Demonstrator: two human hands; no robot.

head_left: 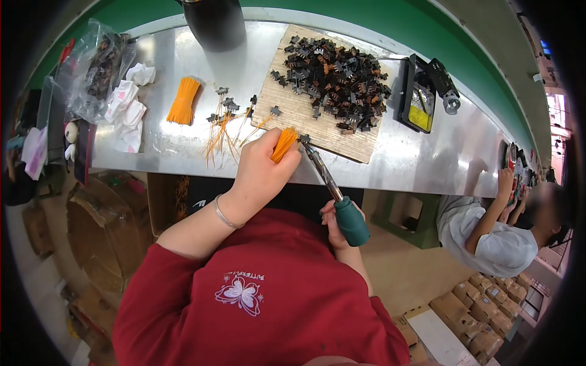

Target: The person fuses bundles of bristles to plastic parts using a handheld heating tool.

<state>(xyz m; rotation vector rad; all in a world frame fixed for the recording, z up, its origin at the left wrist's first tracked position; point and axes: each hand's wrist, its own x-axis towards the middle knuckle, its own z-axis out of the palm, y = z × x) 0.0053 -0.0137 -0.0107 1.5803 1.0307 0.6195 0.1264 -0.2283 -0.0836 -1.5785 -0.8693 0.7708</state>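
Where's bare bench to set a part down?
Metal bench, bare patches: right of the wooden board, near side of the black tray; and between the dark container and the board. Crowded: the heap of black parts, and left end with plastic bag and crumpled tissues.

Soldering iron (pixel 330 184): green handle, discoloured metal shaft; it slants with its tip at the near edge of the wooden board (pixel 342 141) and its handle well short of that edge. Orange wire bundle (pixel 284 144): thin strands gathered tightly, tilted, upper end exposed at the board's near edge. Small dark component (pixel 304 139): beside the iron's tip at the same edge, contact between them not determinable.
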